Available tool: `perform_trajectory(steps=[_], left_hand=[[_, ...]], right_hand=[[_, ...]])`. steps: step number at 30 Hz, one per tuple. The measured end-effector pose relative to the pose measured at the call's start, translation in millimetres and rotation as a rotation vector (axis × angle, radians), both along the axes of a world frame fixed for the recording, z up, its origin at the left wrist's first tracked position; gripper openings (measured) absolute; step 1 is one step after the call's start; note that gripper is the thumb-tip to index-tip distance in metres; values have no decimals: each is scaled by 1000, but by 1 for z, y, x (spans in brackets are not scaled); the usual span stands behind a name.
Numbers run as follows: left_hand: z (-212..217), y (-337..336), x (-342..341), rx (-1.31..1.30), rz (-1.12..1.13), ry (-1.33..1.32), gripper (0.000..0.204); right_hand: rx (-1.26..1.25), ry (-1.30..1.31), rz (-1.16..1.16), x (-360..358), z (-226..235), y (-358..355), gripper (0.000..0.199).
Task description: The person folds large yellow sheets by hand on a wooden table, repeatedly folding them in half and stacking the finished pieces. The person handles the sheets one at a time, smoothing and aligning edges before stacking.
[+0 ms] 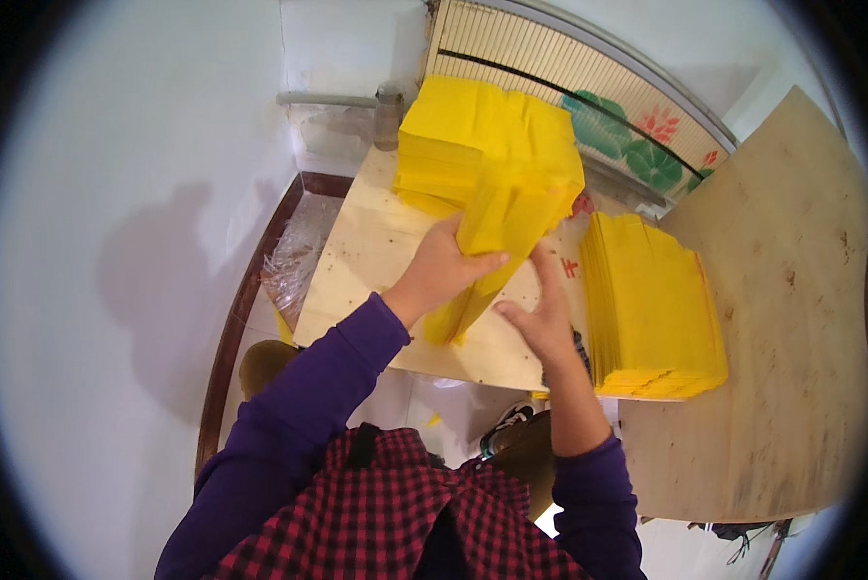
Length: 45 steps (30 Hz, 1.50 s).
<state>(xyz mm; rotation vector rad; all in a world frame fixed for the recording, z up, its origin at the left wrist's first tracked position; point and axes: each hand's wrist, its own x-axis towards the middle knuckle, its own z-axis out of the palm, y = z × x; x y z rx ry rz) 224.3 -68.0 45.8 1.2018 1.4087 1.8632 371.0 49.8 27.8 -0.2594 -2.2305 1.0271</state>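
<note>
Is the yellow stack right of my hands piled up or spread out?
Piled up: the yellow stack shows many layered edges along its left side.

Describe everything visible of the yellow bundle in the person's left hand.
The yellow bundle is long, narrow and plain, seemingly folded sheets of thin cloth or paper. It slants, lower end over the table, upper end overlapping the big yellow pile in view. The left hand grips it, thumb across; whether the right hand touches it is unclear.
</note>
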Motion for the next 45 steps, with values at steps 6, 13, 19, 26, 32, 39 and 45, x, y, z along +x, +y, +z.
perform_trajectory(steps=[6,13,19,26,32,39,45], left_hand=[[7,-3,-13,282,73,-466,30],[-44,-22,-48,402,358,-1032,33],[-130,-41,-47,279,517,-1266,33],[-181,-57,-35,208,590,-1297,33],[-166,-79,-23,44,561,-1343,32],[-151,-95,-12,-162,547,-1342,34],[-135,-99,-6,-250,502,-1262,39]], right_hand=[[-245,-188,132,0,-55,5,99],[-418,-564,227,8,-55,43,72],[-538,-658,211,10,-95,48,64],[-374,-628,105,6,-127,47,53],[-502,-506,70,10,-134,55,50],[-614,-343,-96,25,-153,69,47],[-707,-288,-155,48,-153,70,47]])
